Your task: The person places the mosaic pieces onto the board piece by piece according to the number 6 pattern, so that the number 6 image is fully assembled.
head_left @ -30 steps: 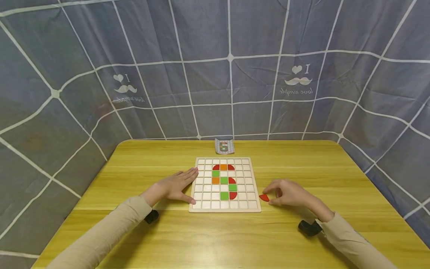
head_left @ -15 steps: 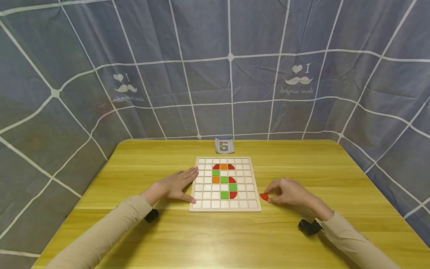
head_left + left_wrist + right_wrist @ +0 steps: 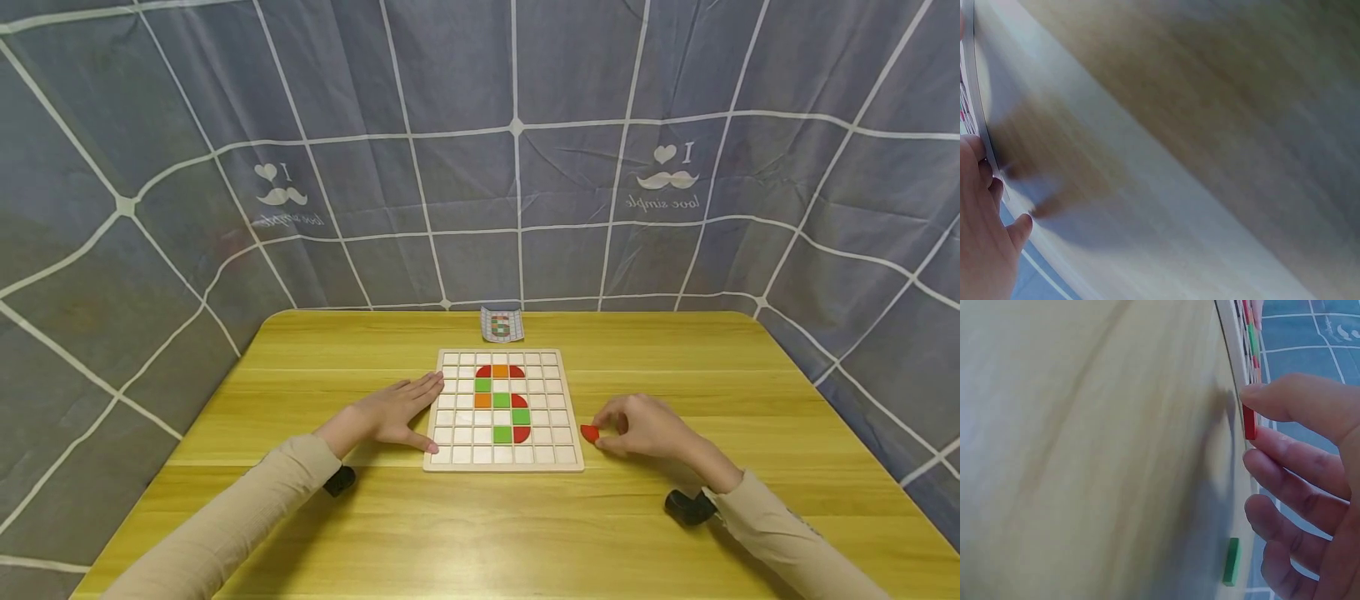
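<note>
On the yellow wooden desk [image 3: 675, 350] sits a pale grid board [image 3: 503, 462], and both hands are parked either side of it. Right hand [image 3: 648, 427] is pinching a small red piece [image 3: 590, 432] between thumb and fingertips, just off the board's right edge and down low near the desk; the wrist view shows the piece [image 3: 1249, 421] on edge between thumb and forefinger. Left hand [image 3: 390, 412] is flat and relaxed, fingers straight, resting on the desk with the fingertips and thumb touching the board's left edge, holding nothing. Board already has red, orange and green tiles [image 3: 501, 401] in its middle columns. A little green piece [image 3: 1231, 561] lies on the desk near the right hand, only visible from the wrist cam. Small pattern card [image 3: 501, 325] is propped just behind the board, against the grey-blue checked cloth [image 3: 480, 167] backdrop.
</note>
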